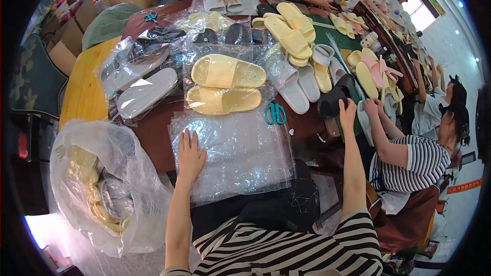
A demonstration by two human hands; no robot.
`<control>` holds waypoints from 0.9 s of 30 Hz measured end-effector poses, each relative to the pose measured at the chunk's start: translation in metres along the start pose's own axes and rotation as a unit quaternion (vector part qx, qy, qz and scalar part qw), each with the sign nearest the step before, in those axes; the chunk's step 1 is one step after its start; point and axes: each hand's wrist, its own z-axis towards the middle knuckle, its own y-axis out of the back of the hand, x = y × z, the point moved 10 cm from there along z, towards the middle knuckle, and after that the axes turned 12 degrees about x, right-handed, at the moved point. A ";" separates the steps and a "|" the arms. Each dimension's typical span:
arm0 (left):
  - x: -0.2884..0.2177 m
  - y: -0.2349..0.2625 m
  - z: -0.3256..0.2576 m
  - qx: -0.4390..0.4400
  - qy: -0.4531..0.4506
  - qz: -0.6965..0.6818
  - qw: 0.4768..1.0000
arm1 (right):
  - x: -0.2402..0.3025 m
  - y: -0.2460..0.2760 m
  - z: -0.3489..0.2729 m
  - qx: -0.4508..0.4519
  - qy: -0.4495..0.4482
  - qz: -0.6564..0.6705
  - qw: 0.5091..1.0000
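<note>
My left hand (190, 156) lies flat, fingers apart, on a stack of clear plastic bags (240, 153) at the table's near edge. My right hand (347, 112) reaches out to the right and grips a black slipper (332, 99). A pair of yellow slippers (225, 84) inside a clear bag lies just beyond the stack. Teal scissors (275, 113) rest between the bags and the black slipper.
Bagged grey slippers (146, 92) lie at left. Loose white, yellow and pink slippers (307, 71) cover the right of the brown table (153, 133). A large plastic sack (107, 184) of slippers stands at lower left. A seated person's hands (371, 107) are close on the right; others work at the far end.
</note>
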 end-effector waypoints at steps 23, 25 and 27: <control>0.016 0.021 -0.001 -0.044 0.011 -0.014 0.999 | 0.482 -0.007 -0.058 0.444 0.241 0.512 0.695; 0.062 0.028 -0.007 -0.085 0.061 -0.236 0.966 | 0.483 0.001 -0.075 0.478 0.183 0.558 0.653; 0.075 0.027 -0.012 -0.066 0.080 -0.395 0.913 | 0.470 0.007 -0.089 0.485 0.168 0.570 0.642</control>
